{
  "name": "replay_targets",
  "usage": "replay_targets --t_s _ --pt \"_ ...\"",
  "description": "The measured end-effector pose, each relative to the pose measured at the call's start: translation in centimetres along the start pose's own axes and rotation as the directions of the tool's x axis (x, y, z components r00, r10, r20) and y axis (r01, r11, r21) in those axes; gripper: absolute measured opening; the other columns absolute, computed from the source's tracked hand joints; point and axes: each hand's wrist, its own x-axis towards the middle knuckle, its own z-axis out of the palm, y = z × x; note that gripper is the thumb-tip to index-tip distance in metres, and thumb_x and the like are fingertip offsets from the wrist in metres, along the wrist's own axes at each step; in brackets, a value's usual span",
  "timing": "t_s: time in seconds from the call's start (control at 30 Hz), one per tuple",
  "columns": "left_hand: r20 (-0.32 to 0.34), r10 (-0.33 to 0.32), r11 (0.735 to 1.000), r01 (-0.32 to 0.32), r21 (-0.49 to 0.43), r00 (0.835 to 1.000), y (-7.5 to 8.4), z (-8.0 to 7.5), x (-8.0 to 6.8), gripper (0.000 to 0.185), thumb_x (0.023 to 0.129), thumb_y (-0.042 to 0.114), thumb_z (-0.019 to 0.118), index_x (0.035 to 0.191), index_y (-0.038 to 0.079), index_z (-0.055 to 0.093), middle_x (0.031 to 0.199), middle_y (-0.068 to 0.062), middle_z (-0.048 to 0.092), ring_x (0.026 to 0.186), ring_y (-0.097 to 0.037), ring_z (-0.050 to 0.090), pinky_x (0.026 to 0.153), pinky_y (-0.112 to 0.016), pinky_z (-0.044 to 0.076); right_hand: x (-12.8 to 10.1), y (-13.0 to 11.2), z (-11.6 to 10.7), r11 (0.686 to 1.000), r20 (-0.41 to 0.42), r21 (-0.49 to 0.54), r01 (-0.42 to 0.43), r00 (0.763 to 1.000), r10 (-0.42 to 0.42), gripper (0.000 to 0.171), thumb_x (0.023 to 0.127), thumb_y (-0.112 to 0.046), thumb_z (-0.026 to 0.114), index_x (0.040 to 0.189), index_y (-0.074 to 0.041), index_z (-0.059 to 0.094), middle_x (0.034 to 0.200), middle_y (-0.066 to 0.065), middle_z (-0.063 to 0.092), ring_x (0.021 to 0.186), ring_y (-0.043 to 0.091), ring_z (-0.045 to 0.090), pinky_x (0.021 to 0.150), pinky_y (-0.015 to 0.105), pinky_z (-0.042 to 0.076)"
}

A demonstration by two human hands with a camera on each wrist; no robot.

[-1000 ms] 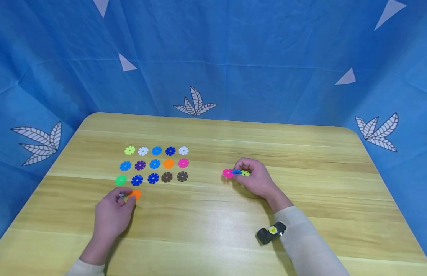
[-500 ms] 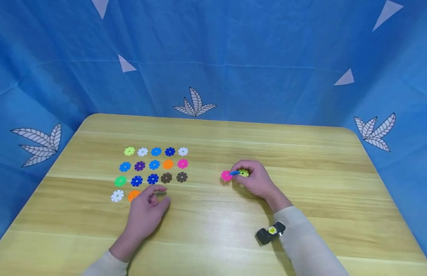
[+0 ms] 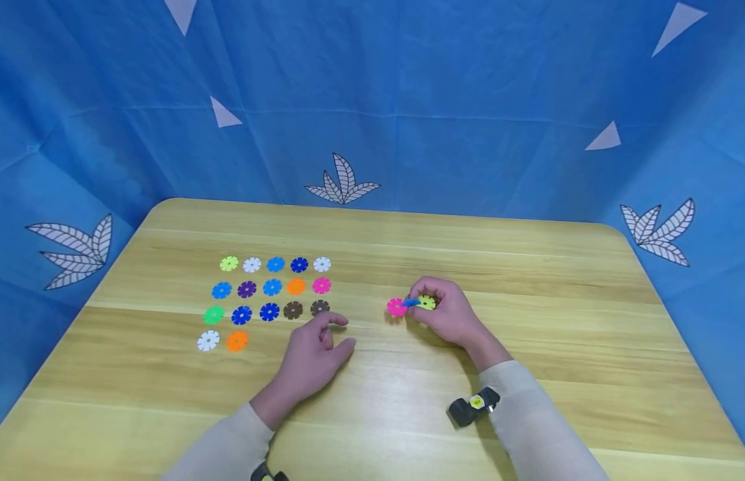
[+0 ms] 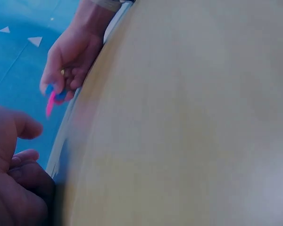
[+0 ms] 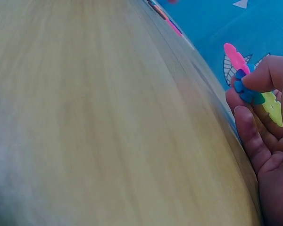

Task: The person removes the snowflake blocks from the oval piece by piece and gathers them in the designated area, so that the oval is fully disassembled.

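Note:
Between thumb and fingertips, my right hand (image 3: 445, 310) pinches a small chain of notched plastic snowflake discs over the table. A blue disc (image 5: 245, 89) is in the grip, with a pink disc (image 3: 396, 307) to its left and a yellow disc (image 3: 427, 302) on the other side, partly behind the fingers. My left hand (image 3: 315, 353) holds nothing; its thumb and forefinger are spread apart, pointing toward the chain. Its forefinger lies just beside a dark brown disc (image 3: 320, 307) at the right end of a row.
Loose discs lie flat in rows on the left of the wooden table (image 3: 528, 267), among them a green disc (image 3: 214, 315), a white disc (image 3: 208, 341) and an orange disc (image 3: 236, 341). A blue curtain (image 3: 396, 160) hangs behind. A black wrist camera (image 3: 468, 407) sits by the right sleeve.
My left hand has let go of a white disc at the front left, leaving it beside the orange one, and has moved right toward the chain. The right hand has barely moved.

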Motion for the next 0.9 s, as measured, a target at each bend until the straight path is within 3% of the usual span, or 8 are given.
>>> replay_targets --t_s 0.23,0.5,0.9 --pt "0.051 0.027 0.997 -0.024 -0.067 0.998 0.9 2.5 2.2 0.040 0.079 0.025 0.075 0.113 0.011 0.060 0.055 0.003 0.042 0.045 -0.009 0.035 0.044 -0.026 0.036 0.1 0.3 0.0 1.000 0.026 0.028 -0.004 1.000 0.003 0.010 0.075 0.010 0.067 0.081 0.001 0.066 0.076 0.011 0.063 0.067 0.025 0.050 0.058 0.027 0.042" --pt "0.083 0.074 0.993 -0.066 -0.093 0.994 1.9 4.2 4.3 0.045 0.075 0.028 0.079 0.113 0.013 0.062 0.057 0.001 0.043 0.047 -0.009 0.035 0.044 -0.024 0.031 0.2 0.8 0.1 0.995 0.051 0.095 0.021 0.998 -0.026 0.013 0.074 0.014 0.065 0.082 0.003 0.067 0.081 0.014 0.066 0.073 0.030 0.055 0.061 0.029 0.046" --pt "0.095 0.124 0.992 -0.123 -0.020 0.988 1.6 4.7 4.8 0.033 0.075 0.029 0.079 0.105 0.020 0.068 0.053 0.004 0.041 0.044 -0.007 0.031 0.042 -0.022 0.029 0.1 1.0 0.0 0.993 0.070 0.106 0.053 0.996 -0.061 0.013 0.073 0.015 0.064 0.079 0.004 0.067 0.078 0.015 0.066 0.073 0.023 0.057 0.065 0.030 0.045"
